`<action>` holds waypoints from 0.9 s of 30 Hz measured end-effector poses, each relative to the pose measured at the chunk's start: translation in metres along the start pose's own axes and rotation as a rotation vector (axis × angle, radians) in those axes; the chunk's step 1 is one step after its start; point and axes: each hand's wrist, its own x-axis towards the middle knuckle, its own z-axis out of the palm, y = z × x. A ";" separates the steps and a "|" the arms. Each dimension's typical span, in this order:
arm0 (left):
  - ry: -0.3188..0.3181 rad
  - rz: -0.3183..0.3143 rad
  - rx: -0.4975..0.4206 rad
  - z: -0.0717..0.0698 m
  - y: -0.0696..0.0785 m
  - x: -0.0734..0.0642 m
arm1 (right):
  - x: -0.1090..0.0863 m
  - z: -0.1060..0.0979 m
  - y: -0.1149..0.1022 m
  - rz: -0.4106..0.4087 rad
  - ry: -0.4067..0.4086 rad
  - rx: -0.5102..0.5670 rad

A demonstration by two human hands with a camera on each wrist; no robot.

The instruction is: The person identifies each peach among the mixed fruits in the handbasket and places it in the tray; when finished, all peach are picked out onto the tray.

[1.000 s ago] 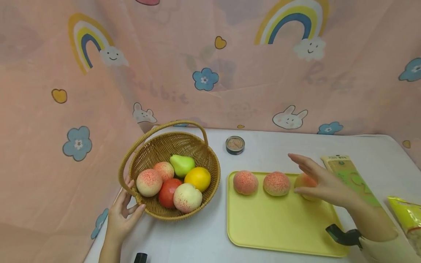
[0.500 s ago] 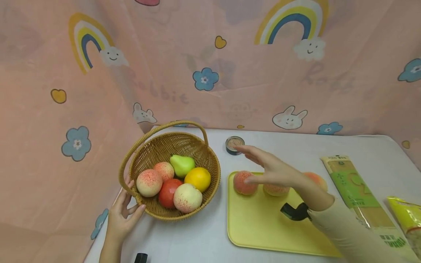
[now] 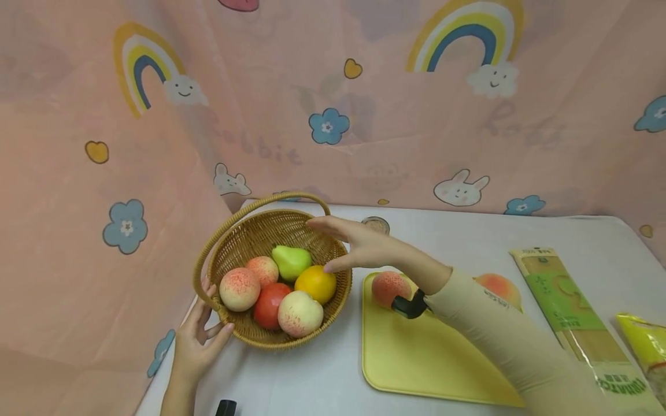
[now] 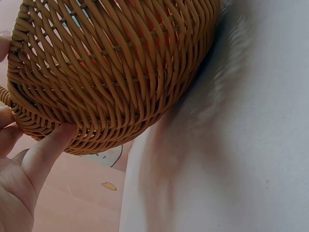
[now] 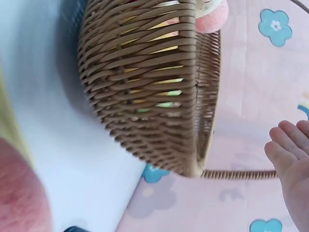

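Observation:
A wicker basket (image 3: 260,222) with an arched handle stands at the left, tilted toward me. My left hand (image 3: 195,344) holds its left rim, the thumb (image 4: 48,150) pressed against the outer weave. Inside lie a green pear (image 3: 291,263), a yellow-orange fruit (image 3: 314,286), a red fruit (image 3: 270,306), a pale peach (image 3: 300,314) and two pinkish peaches (image 3: 240,289). Over the basket's right side my right hand (image 3: 364,245) hovers with extended, spread fingers and nothing between them. Its thumb overlaps the yellow-orange fruit in the head view; contact cannot be judged.
A yellow tray (image 3: 395,364) carries a peach (image 3: 390,288) at its left and another peach (image 3: 499,289) at its right; my right arm crosses it. Behind that hand is a small round tin (image 3: 381,224). A long packet (image 3: 567,306) and a yellow bag (image 3: 642,341) lie right.
My right hand has swept left, from beside the right-hand peach across the tray to above the basket. The left hand stays on the rim, and the fruit stays in place.

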 end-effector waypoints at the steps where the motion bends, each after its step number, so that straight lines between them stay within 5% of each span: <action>1: 0.000 -0.004 0.006 0.000 0.000 0.000 | 0.007 0.001 -0.001 -0.001 -0.013 -0.012; 14: -0.007 0.043 -0.026 0.002 0.000 0.000 | 0.083 0.026 -0.010 0.010 -0.221 -0.097; 27: -0.001 0.026 -0.013 0.002 0.002 0.000 | 0.128 0.054 -0.007 0.041 -0.418 -0.174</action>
